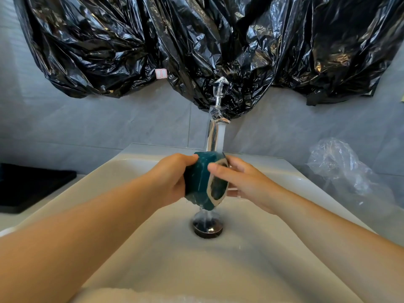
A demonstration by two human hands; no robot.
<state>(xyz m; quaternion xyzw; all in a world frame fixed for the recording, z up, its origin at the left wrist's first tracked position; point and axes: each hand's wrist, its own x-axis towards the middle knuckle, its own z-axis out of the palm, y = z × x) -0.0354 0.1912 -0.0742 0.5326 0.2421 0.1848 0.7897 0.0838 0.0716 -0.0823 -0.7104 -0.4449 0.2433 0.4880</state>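
Note:
A teal ceramic cup with a pale unglazed rim is held on its side over the white sink, under water running from the chrome tap. My left hand grips the cup's body from the left, fingers curled over its top. My right hand is at the cup's mouth on the right, thumb lying across the rim and fingers behind it. Water runs off the cup's lower edge and falls onto the dark round drain.
Crumpled black plastic sheeting hangs over the grey tiled wall behind the tap. A clear plastic bag lies on the counter to the right. A black flat object sits at the left beside the sink.

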